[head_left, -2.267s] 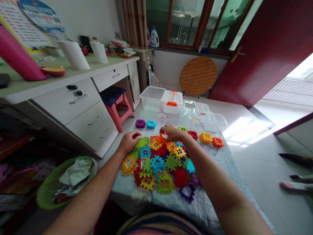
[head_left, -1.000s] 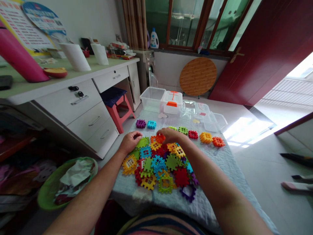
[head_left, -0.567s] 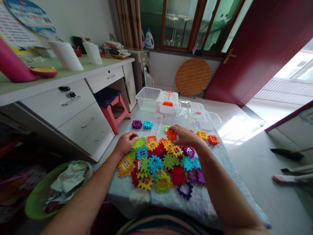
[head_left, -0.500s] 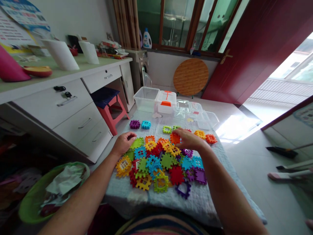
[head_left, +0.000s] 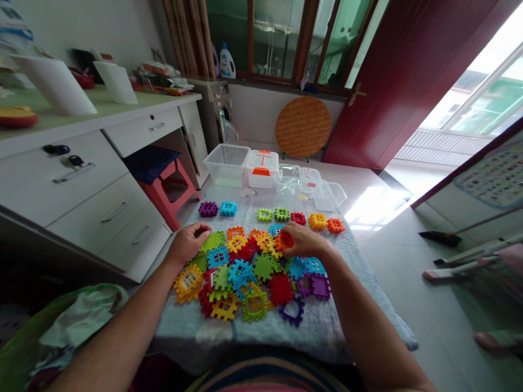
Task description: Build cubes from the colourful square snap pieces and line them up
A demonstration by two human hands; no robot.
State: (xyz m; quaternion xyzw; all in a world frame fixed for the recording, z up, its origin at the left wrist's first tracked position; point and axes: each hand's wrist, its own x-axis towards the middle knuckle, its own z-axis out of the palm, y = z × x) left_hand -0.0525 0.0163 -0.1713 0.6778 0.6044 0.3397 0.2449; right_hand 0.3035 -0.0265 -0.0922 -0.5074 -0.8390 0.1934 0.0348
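Observation:
A loose heap of colourful plastic building tiles with notched edges lies on the cloth-covered table [head_left: 196,321]. My right hand [head_left: 305,239] is at the heap's far right side, its fingers closed around an orange tile [head_left: 285,240]. A blue tile [head_left: 277,229] shows just behind that one. At the heap's far left edge, my left hand [head_left: 188,243] rests beside a light green tile [head_left: 213,240], fingers slightly bent and thumb apart. Nearer to me lie a red tile [head_left: 281,289], a yellow-green frame [head_left: 255,305] and a purple frame with a heart-shaped hole [head_left: 292,312].
Behind the heap stand small stacks: purple [head_left: 208,209], blue [head_left: 228,208], light green [head_left: 265,215], green [head_left: 281,214], red [head_left: 298,218], yellow [head_left: 317,220] and orange [head_left: 335,225]. Clear plastic boxes [head_left: 227,163] line the far edge. A stool [head_left: 163,185] stands left.
The view has turned to the right. My right hand has drawn the orange tile a little toward me, uncovering the red and green stacks and a blue tile. My left hand stays by the light green tile.

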